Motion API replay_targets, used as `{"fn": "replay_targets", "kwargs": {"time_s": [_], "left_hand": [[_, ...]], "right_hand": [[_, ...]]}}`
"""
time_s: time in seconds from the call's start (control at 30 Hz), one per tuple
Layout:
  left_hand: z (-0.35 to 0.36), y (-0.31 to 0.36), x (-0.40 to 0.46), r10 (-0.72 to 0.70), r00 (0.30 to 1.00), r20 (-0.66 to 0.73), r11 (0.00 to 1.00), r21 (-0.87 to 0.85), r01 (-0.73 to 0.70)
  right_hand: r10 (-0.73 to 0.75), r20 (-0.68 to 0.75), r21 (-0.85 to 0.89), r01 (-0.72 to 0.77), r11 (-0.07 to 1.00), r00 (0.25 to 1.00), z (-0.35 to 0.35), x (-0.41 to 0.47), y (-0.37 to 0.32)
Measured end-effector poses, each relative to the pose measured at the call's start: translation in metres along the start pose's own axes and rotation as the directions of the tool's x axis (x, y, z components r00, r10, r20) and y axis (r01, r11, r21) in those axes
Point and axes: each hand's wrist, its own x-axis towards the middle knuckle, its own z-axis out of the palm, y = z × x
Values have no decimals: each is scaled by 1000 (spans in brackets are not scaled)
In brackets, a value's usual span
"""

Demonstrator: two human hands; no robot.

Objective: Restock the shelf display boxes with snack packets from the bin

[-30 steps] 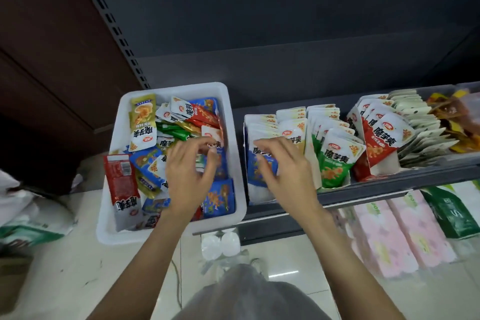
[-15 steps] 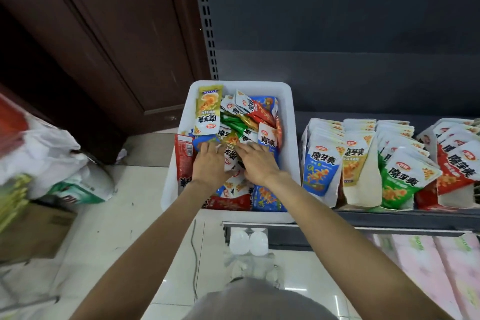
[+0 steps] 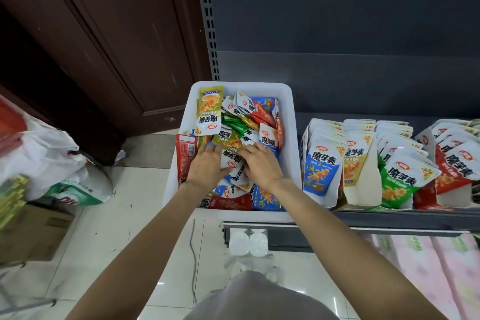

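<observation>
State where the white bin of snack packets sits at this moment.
In the head view, the white bin sits centre frame at the shelf's left end, just left of the blue packet display box.

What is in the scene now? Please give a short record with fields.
bin: white bin, at the shelf's left end, full of mixed packets
left hand: left hand in the bin, on the packets
right hand: right hand in the bin, on the packets
boxes: display boxes right of the bin, packets upright
floor: pale tiles

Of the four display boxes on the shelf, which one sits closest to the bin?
The blue-packet display box, leftmost in the row, right beside the white bin; the yellow, green and red boxes stand farther right.
</observation>
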Motion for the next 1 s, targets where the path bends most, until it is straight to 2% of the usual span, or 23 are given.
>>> {"fn": "replay_targets", "kwargs": {"time_s": [0.17, 0.27, 0.37, 0.5, 0.6, 0.73, 0.83, 0.9, 1.0], "left_hand": [[1, 10, 9, -171, 982, 77, 966, -182, 182], [-7, 13, 6, -166, 982, 87, 911, -369, 186], [-21, 16, -11, -141, 987, -72, 831, -550, 79], [-64, 19, -41, -185, 936, -299, 699, -709, -88], [-98, 24, -51, -97, 940, -328, 584, -783, -213], [-124, 42, -48, -3, 958, -286, 449, -857, -254], [-125, 67, -42, 140, 962, -232, 421, -866, -270], [-118, 88, -38, 231, 948, -217, 413, -861, -297], [-105, 124, -33, 276, 928, -249, 343, -876, -337]], "right_hand": [[0, 50, 77, -3, 997, 999, 1, 0, 4], [-10, 34, 170, 4, 985, 999, -5, -5, 7], [25, -76, 298, -1, 955, 997, -22, -13, 6], [68, -271, 490, 77, 868, 960, -60, -28, -3], [110, -251, 622, 73, 780, 962, -93, -43, -8], [173, -177, 787, 34, 616, 969, -125, -67, -4], [217, -154, 877, 33, 479, 964, -138, -83, 5], [259, -164, 893, 32, 449, 952, -144, -95, 16], [362, -235, 893, 53, 446, 902, -149, -121, 41]]}}
